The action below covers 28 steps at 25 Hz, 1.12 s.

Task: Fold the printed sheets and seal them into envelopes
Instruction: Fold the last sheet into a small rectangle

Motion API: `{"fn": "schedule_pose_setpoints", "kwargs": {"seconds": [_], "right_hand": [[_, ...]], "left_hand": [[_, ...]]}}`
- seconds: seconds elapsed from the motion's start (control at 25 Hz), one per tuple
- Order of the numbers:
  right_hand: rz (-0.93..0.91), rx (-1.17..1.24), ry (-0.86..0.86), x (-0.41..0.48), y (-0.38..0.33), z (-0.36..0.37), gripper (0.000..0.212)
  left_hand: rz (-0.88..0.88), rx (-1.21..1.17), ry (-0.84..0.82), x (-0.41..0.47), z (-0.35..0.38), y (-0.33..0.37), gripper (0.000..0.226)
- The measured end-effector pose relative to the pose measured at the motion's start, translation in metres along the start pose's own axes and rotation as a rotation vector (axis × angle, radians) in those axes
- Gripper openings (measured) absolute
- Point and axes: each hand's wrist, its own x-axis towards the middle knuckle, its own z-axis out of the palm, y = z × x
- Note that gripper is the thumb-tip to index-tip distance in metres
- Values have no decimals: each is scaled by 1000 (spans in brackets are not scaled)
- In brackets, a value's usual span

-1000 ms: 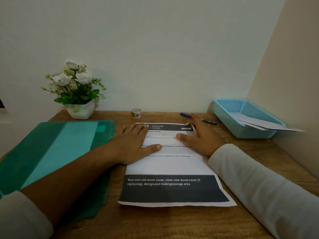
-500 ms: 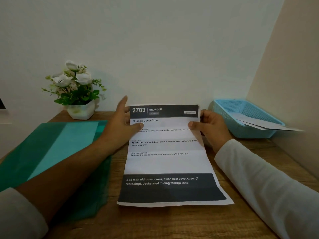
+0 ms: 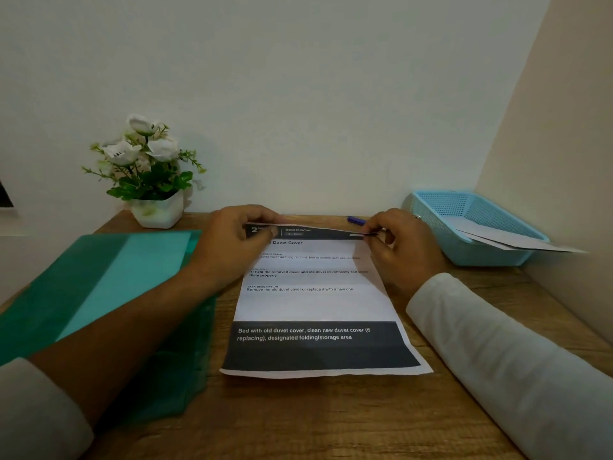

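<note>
Wooden desk [image 3: 331,423]. A translucent green plastic folder [image 3: 99,287] lies left of the white printed sheet with dark header and footer bands [image 3: 315,307]. The sheet lies mid-desk with its far edge lifted. To its right is a pale blue plastic mesh basket [image 3: 441,207] holding white paper envelopes [image 3: 517,242]. The left hand [image 3: 232,240] and right hand [image 3: 398,247] each pinch a far corner of the sheet. The first fold appears only begun; enveloping and sealing remain. Half a second earlier the far edge stood upright; it now curls low toward the person.

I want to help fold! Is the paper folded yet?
Not yet. The printed sheet lies spread out; the left hand and right hand pinch its far corners, slightly raised.
</note>
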Motion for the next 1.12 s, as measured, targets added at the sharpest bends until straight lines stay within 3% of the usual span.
{"fn": "schedule_pose_setpoints", "kwargs": {"seconds": [0.16, 0.28, 0.36, 0.52, 0.72, 0.92, 1.12], "right_hand": [[-76, -72, -110, -3, -7, -3, 12], [-105, -94, -220, -4, -9, -7, 7], [-109, -122, -309, -4, -9, -7, 17], [-76, -208, -458, -4, -12, -2, 50], [12, -163, -575, -3, -21, 2, 36], [-101, -292, -840, -13, -48, 17, 69], [-48, -371, -902, -11, -49, 23, 85]], "left_hand": [[196, 215, -90, -8, -1, 4, 19], [288, 394, -200, -9, 0, 7, 35], [296, 472, -261, -10, 2, 8, 36], [246, 597, -364, -9, 4, 6, 27], [177, 708, -478, -8, 10, 7, 39], [49, 742, -655, -17, 25, 11, 54], [-60, 828, -747, -16, 26, 10, 70]]}}
